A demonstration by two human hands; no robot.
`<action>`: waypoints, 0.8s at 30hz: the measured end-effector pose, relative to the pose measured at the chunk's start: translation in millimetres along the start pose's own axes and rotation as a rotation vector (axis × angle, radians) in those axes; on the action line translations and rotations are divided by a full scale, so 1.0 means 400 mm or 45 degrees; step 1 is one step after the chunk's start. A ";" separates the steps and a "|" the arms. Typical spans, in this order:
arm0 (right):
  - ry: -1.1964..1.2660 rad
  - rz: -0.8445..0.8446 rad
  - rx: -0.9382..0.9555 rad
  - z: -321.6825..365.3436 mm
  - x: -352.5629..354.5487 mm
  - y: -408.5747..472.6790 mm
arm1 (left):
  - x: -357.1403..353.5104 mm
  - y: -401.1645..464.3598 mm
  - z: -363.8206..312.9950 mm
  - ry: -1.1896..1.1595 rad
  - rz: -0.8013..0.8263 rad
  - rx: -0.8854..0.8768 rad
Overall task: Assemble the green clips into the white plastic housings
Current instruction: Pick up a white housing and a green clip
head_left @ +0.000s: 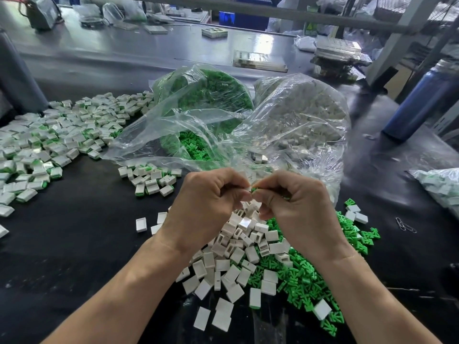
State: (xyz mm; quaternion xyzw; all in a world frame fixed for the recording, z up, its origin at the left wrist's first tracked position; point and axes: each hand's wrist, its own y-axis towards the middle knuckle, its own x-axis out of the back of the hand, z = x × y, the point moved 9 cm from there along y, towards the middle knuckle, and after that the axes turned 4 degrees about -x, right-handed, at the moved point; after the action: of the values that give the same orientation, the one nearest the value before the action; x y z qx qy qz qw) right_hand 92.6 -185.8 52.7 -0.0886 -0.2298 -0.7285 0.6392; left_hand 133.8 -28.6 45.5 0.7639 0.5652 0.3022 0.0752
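Where the two hands meet at the centre of the frame, the left hand point(211, 197) pinches a white housing point(248, 188) between thumb and curled fingers, and the right hand point(295, 202) pinches a green clip point(253, 190) against it; both parts are mostly hidden by the fingertips.

Two clear, crinkled plastic bags lie open behind the hands. The bag of green clips point(206, 95), upper centre, is packed with small bright green pieces that spill towards its mouth. The bag of white housings point(303, 112), just right of it, holds boxy white shells, seen hazily through the film. A third bag point(439, 184), at the right edge, holds white-and-green parts.

Beneath the hands, on the black bench point(82, 244), sits a loose heap of white housings point(238, 256): glossy, rectangular, some showing an open slot. It overlaps a heap of green clips point(308, 274), forked and matte, at lower right. Both are too many to count.

At the left of the frame spreads a wide pile of assembled pieces point(57, 135), white with a green edge, and a smaller cluster point(151, 177) lies left of the hands. Two metal paper clips point(404, 225) rest at mid right. A blue bottle point(422, 105) stands at upper right.
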 end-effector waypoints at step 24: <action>0.321 -0.036 -0.200 -0.050 -0.010 0.015 | -0.014 0.013 0.014 -0.245 0.010 0.115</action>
State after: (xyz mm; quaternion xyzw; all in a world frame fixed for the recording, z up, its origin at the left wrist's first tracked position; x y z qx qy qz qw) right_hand 102.3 -191.6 34.6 -0.0430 -0.0910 -0.7586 0.6437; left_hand 140.2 -34.3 41.1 0.7942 0.5655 0.2018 0.0935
